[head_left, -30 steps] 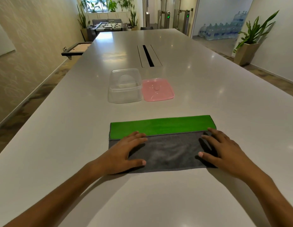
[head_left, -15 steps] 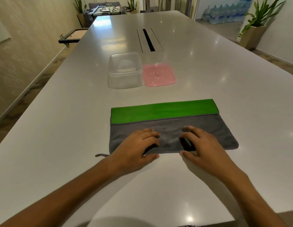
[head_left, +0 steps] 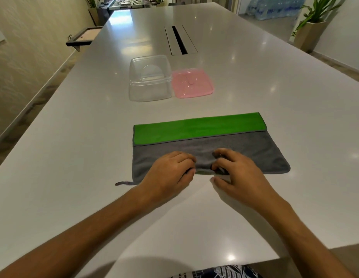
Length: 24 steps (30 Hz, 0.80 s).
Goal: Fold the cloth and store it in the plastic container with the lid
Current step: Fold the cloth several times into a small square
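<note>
Centrally: left hand (head_left: pixel 170 171) and right hand (head_left: pixel 237 171) pinching near edge of cloth (head_left: pixel 245 149). Beyond, apart: open plastic container (head_left: pixel 149 81), pink lid (head_left: pixel 191 83) touching beside it.

Bare worktop (head_left: pixel 265 93) lies open to the right of the cloth (head_left: pixel 245 149) and to its left, so a hand could pass on either side. Between the cloth's far green edge and the clear container (head_left: pixel 149 81) runs a free strip. The container and pink lid (head_left: pixel 191 83) sit just beside each other, blocking the middle there. Beyond them a slotted panel (head_left: pixel 179 40) lies flush.
</note>
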{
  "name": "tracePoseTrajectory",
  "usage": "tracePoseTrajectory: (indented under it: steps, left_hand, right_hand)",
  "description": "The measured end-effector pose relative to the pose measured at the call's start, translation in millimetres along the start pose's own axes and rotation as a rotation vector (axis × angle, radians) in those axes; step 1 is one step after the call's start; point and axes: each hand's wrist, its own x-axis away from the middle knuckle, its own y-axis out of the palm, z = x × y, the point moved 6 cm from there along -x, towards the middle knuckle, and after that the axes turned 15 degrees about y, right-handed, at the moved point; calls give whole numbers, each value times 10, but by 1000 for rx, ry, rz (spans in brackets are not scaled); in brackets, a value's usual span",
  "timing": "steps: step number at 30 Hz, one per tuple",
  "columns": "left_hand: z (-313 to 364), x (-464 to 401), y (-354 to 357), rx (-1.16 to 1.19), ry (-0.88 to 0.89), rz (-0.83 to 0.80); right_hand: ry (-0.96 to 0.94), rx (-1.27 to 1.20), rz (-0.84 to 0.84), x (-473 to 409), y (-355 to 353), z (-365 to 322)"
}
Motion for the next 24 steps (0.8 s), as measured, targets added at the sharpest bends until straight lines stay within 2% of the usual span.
tracePoseTrajectory:
  steps: [6, 12, 18, 24]
  left_hand:
    - [-80, 35, -104, -1, -96, 52]
    - [-84, 88, -96, -83, -50, -6]
    - [-156, 227, -144, -104, 30, -123]
    - [-361, 388, -309, 68, -41, -167]
  right_hand:
    - [38, 100, 144, -58, -175, 171]
    - [104, 151, 253, -124, -451, 525]
    - [205, 95, 278, -160, -698, 937]
    - [250, -131, 329, -218, -866, 1169]
